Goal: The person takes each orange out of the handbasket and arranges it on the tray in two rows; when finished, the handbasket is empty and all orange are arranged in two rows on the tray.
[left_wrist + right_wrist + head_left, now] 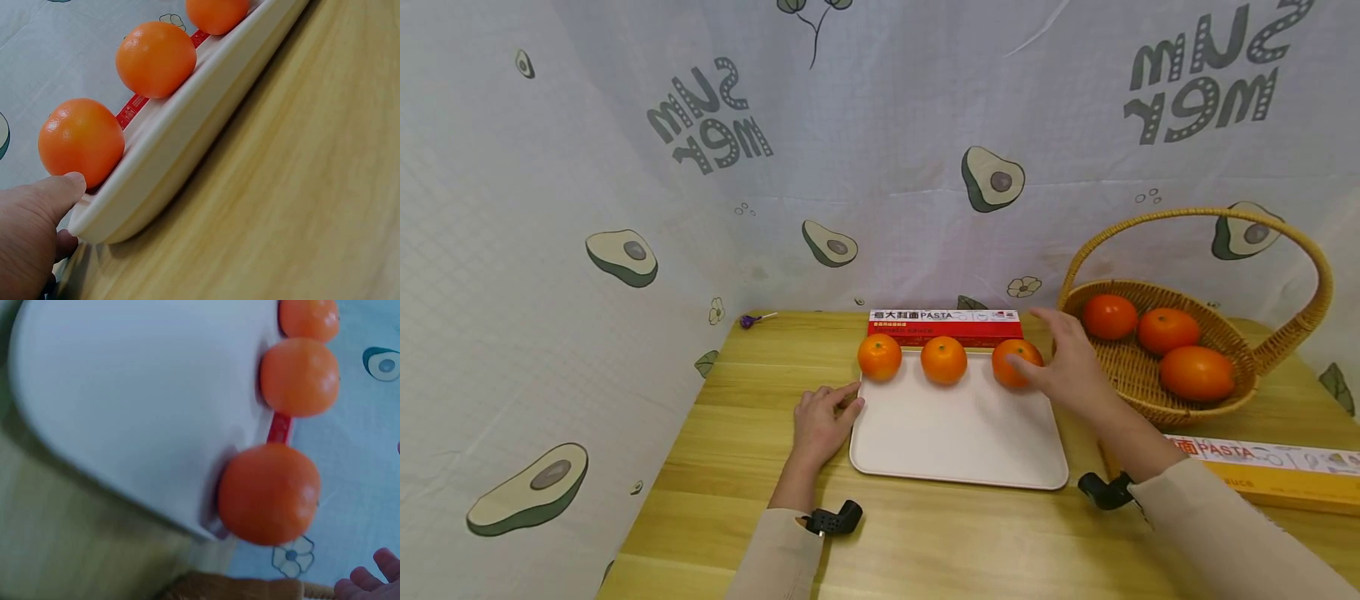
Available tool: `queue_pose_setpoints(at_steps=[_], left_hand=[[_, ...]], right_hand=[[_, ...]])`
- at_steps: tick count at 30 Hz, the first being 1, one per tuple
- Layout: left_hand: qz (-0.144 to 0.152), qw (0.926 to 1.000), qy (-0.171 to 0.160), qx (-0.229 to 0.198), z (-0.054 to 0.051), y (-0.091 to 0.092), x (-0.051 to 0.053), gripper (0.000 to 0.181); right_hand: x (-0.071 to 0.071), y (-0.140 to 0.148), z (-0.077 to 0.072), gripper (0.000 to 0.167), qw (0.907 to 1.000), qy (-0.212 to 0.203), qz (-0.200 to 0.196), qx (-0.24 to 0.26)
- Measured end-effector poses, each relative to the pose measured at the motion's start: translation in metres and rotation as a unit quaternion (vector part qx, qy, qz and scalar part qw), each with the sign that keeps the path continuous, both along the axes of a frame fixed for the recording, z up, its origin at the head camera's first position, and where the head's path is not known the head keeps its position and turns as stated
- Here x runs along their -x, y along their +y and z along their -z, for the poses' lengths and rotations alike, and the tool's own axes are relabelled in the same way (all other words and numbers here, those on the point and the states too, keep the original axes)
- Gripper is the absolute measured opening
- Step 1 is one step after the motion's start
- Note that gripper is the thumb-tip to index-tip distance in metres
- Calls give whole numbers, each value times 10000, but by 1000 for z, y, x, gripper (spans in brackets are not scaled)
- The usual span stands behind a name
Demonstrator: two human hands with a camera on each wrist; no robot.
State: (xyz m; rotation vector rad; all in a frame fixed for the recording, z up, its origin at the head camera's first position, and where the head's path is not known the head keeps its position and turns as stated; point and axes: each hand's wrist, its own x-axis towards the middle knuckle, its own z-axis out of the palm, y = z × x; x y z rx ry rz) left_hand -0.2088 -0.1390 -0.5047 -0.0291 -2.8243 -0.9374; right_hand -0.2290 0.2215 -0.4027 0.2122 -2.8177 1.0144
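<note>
A white rectangular tray [955,433] lies on the table, with three oranges in a row along its far edge: a left orange [879,357], a middle orange [943,360] and a right orange [1009,363]. My left hand [823,423] holds the tray's far left corner; in the left wrist view one digit lies over the rim beside the nearest orange [82,142] and another is against the outer wall. Close to the right orange is my right hand [1073,367], fingers spread and thumb extended in front of the fruit. In the right wrist view its fingers are apart from the orange [269,494].
Behind the tray is a red pasta box [943,330]. A wicker basket [1131,367] with a tall handle holds three orange-red fruits at the right. A yellow pasta box [1285,479] lies before it. A small purple item [748,321] sits at the far left corner.
</note>
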Motion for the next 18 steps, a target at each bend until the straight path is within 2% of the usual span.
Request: queue_pose_setpoints(at_steps=[4,7,13,18], left_hand=[[-2,10000,2,20,0,0,0,35],[-9,10000,20,50,-1,0,0,35],[-15,9999,-12,111,0,0,1,35],[-34,9999,-2,140,0,0,1,34]], right_hand=[[-3,17,-11,83,9989,108,-117,-433],[-3,35,-14,83,9969,83,-163,-759],[-6,71,-11,83,9918,-12,-118,-1272],[-10,103,-5,84,9854,134,-100,-1692]])
